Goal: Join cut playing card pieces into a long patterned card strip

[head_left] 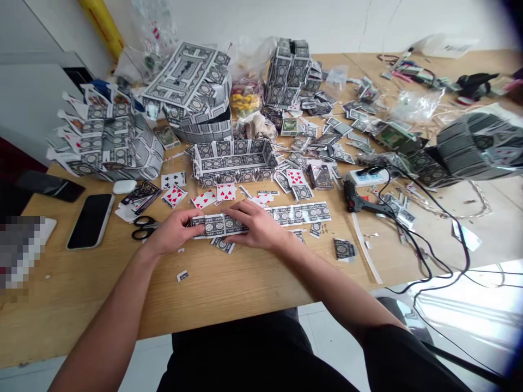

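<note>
A long strip of joined playing cards [300, 214], patterned backs up, runs sideways just above the table in front of me. My left hand [174, 228] pinches its left end between thumb and fingers. Across the strip's middle lies my right hand [255, 224], thumb at the near edge and fingers over the far edge. Beyond the strip stands an open rectangular box made of cards [235, 162]. Loose cards lie between them, among them a heart card [226, 191]. Black-handled scissors [145, 227] rest beside my left hand, partly under the wrist.
A phone [90, 221] lies at the left. Behind stand card-built pieces: a spiky one [110, 141], a lidded round one [198, 130] and a tall one [288, 73]. To the right are a glue gun [363, 202], a power strip [370, 177] and dark cables [425, 218].
</note>
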The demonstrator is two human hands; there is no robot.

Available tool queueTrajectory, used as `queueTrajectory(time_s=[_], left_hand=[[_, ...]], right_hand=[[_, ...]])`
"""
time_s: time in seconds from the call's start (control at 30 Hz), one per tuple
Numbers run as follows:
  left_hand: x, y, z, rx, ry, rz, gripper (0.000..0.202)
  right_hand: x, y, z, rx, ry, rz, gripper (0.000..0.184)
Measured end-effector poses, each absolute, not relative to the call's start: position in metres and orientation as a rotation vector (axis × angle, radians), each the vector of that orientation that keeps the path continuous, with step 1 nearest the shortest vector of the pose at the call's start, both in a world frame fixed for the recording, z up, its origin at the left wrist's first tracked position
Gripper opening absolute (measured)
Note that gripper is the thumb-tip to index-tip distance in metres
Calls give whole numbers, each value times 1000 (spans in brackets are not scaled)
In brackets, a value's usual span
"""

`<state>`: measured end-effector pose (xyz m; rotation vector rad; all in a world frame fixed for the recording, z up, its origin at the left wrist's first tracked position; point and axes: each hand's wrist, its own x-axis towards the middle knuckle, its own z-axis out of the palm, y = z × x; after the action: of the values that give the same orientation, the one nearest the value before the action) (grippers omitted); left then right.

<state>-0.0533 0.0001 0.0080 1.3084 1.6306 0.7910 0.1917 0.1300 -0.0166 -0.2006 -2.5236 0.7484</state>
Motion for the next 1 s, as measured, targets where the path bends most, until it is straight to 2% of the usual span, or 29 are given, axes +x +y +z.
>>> queueTrajectory(time_s=[0.13,0.23,0.43,1.0], left_hand=[[-52,-1,7,1316,1686,812,28],[-46,-1,8,1320,1767,864,26],[-34,-2,13,1374,1895,962,21],[-38,-6,17,1423,1726,1096,18]], right_hand=[[191,129,-12,-255,-2495,853,37],[191,128,-10,-375,-2489,857,26],[193,128,-4,-447,-2510,888,23],[195,126,3,-466,-2562,535,21]])
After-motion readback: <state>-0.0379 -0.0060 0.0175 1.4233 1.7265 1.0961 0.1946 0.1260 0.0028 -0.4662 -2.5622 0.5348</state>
